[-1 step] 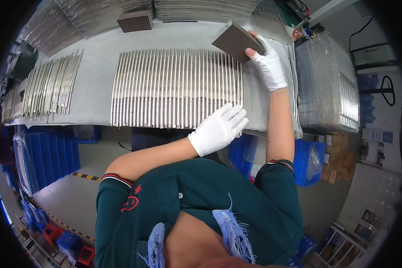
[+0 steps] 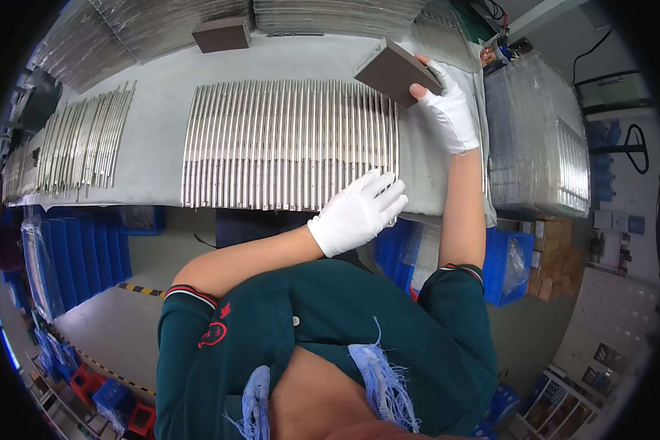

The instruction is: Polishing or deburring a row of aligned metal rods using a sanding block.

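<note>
Neighbouring blue bins (image 2: pixel 496 257), cloth (image 2: pixel 154 121) bears rods (image 2: pixel 293 132); right fingers (image 2: pixel 418 91) clamp block (image 2: pixel 393 75), left fingers (image 2: pixel 364 182) spread.

My right grip (image 2: pixel 449 110), in a white glove with bare thumb and fingertip showing, holds a dark rectangular block (image 2: pixel 397 73) tilted over the far right corner of a row of slim silvery rods (image 2: pixel 286 139). I can't tell whether it touches them. My left grip (image 2: pixel 357 214), also gloved, lies with fingers extended over the row's near right end. More silvery rods (image 2: pixel 88 139) lie left on the cloth-covered bench (image 2: pixel 156 125); a second dark block (image 2: pixel 222 35) sits far left of mine.
</note>
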A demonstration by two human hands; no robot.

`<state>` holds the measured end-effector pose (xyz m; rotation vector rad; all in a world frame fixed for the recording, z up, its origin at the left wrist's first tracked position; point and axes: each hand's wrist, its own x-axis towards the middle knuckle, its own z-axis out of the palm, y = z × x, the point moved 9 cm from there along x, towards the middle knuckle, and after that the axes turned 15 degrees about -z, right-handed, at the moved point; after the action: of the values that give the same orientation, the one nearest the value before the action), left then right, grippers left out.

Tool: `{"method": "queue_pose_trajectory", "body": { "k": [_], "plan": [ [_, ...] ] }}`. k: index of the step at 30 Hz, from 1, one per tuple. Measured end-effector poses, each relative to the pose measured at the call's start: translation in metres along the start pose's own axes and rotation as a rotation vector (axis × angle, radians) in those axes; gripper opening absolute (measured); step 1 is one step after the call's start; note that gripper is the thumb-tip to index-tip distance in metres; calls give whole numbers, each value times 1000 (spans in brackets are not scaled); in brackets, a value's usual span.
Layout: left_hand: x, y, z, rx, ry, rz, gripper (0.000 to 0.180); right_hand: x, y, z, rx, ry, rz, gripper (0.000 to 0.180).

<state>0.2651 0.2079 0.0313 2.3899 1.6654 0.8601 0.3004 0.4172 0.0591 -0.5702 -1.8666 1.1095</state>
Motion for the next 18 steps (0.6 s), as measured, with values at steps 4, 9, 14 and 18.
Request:
{"method": "queue_pose_trajectory", "body": {
  "k": [4, 9, 14, 18],
  "plan": [
    [-2, -4, -6, -40, 36, -11, 42, -34, -17, -29, -57, -146, 120, 50],
    [7, 0, -16, -120, 47, 6, 34, -65, -12, -25, 0, -180, 318, 48],
    [8, -1, -17, -144, 43, 2, 32, -62, -9, -18, 29, -199, 259, 48],
    [8, 0, -15, -142, 10, 2, 29, -67, 1, -36, -14, -162, 311, 50]
  ]
}}
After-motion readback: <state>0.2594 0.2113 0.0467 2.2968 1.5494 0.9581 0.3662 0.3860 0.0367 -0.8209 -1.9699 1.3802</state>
